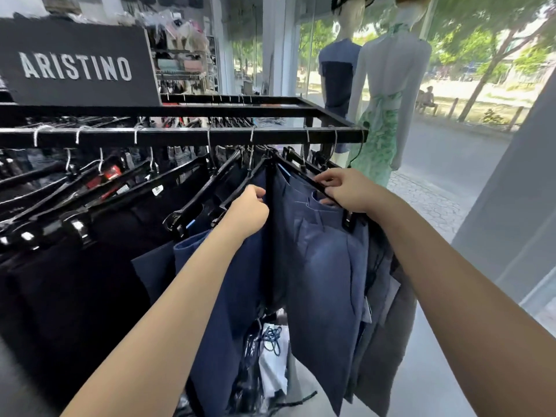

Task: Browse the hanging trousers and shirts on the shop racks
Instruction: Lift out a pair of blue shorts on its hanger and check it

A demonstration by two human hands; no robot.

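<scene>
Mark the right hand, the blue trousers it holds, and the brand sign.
right hand (346, 191), head view, back of the hand
blue trousers (325, 266), head view, front panel
brand sign (75, 67), head view, lettering

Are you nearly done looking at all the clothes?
Not nearly. The left hand grips one pair of navy trousers and the right hand holds the hanger of another pair, parting them on the rack, so trousers are being looked through now. A long row of black trousers hangs to the left. No hanging shirts are in reach here, so those seem left.
</scene>
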